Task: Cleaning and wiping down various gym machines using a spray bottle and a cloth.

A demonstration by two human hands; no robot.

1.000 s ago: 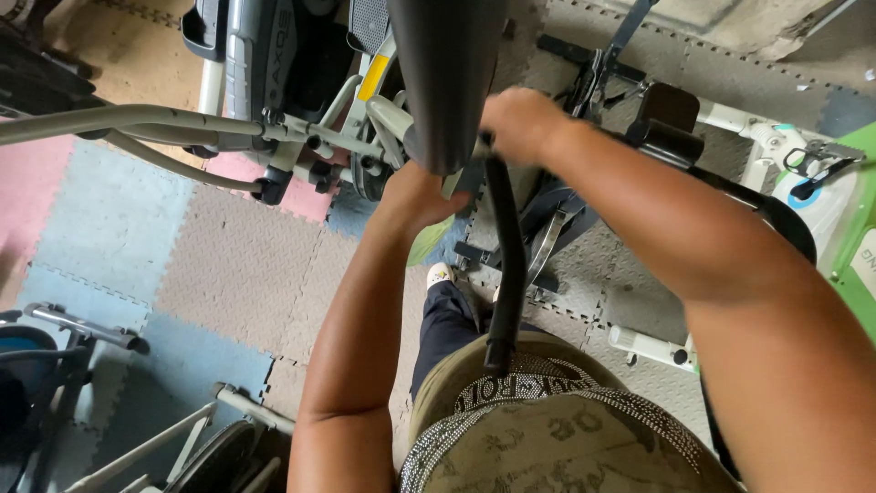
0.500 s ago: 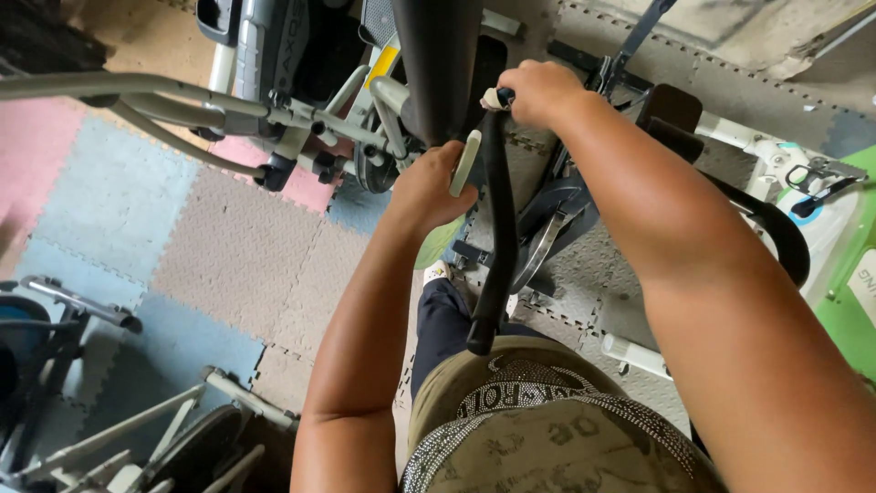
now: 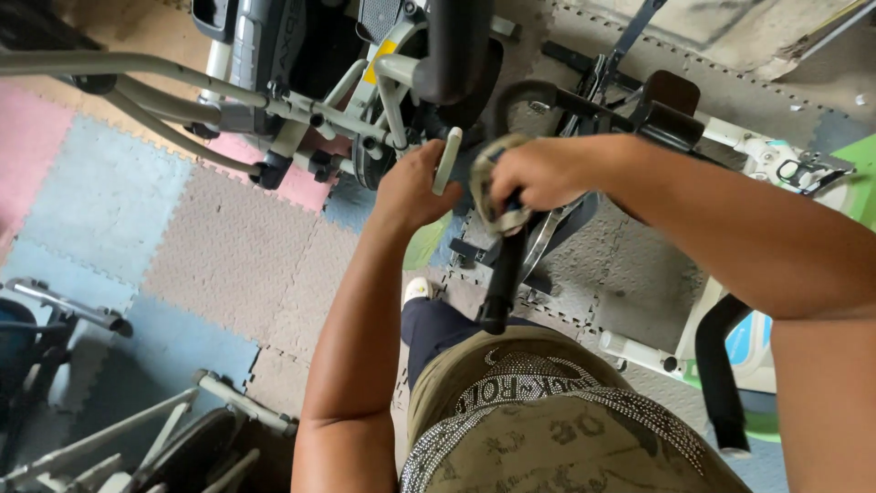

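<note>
Just below dark machine column (image 3: pixel 453 46): your right hand (image 3: pixel 538 173) clamped on black bar (image 3: pixel 505 269), worn strap wound there; left hand (image 3: pixel 411 187) gripping pale lever (image 3: pixel 447 160). Bar stiff, likely heavy; hold padded end.

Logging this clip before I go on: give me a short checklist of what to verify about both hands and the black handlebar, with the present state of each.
1. Right hand closed round the black handlebar: ok.
2. Worn tape or strap at that grip fastened: cannot tell.
3. Left hand on the pale lever: touching, full grip cannot tell.
4. Lower end of the handlebar apart from the olive shirt: cannot tell.
5. Foot on the foam floor mats: ok.
</note>
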